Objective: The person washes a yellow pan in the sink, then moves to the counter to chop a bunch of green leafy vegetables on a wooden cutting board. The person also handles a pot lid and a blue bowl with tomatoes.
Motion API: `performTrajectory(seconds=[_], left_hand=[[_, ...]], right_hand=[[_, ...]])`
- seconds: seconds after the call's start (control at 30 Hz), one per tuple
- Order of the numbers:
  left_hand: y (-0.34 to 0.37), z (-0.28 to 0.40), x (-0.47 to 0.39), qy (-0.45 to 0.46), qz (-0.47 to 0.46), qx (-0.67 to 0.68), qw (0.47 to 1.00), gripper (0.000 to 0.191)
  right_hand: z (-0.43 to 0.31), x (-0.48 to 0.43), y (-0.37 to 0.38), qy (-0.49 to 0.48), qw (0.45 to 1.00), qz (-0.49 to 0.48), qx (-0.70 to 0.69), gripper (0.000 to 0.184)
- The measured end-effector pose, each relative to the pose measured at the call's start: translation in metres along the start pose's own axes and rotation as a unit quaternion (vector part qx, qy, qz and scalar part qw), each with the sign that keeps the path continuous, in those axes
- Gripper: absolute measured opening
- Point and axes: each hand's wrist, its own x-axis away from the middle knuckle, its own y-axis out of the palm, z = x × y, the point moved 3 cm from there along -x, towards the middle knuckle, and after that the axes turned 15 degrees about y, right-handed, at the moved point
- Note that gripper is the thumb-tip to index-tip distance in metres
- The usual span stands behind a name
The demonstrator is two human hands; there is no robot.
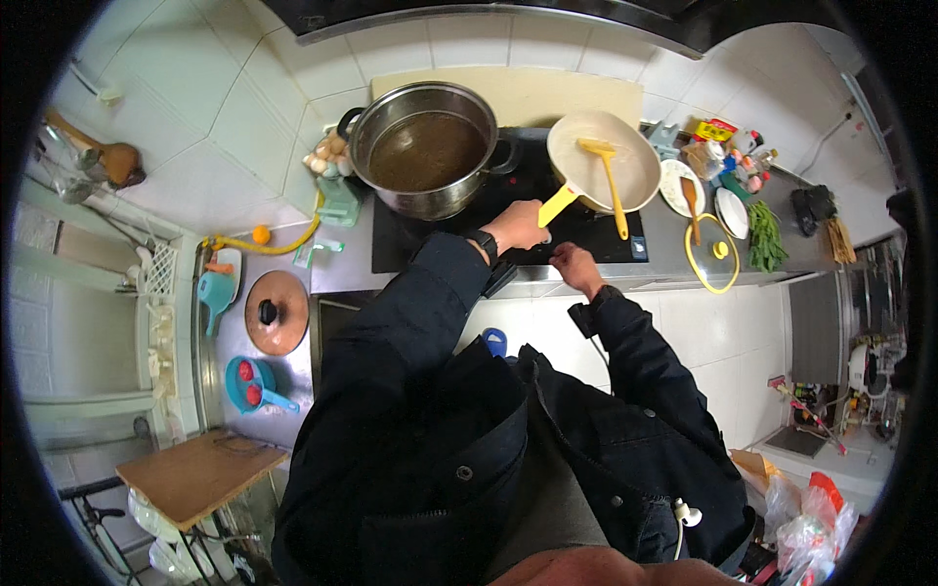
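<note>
My left hand is closed around the end of the yellow handle of a cream-coloured frying pan. A yellow slotted turner lies in the pan, its handle sticking out over the near rim. My right hand, fingers curled, is at the front edge of the black glass cooktop; whether it holds anything is hidden. Left of the pan, a large steel pot with black side handles contains brown liquid.
To the right are a wooden spatula on a white plate, a glass lid and leafy greens. To the left are eggs, a brown lid and a blue strainer holding red items. A range hood hangs above.
</note>
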Motion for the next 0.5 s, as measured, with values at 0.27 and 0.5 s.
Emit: performTrajectory(seconds=[0.27,0.5], left_hand=[[-0.030,0.029,0.071,-0.029,0.085,-0.060,0.994,0.072],[-0.095,-0.002,0.226,-0.077,0.092,-0.013,0.993,0.040]], right_hand=[[-0.021,-0.044,0.003,0.090,0.995,0.005,0.039,0.041],[-0.018,-0.062,0.012,0.078,0.993,-0.005,0.094,0.039]])
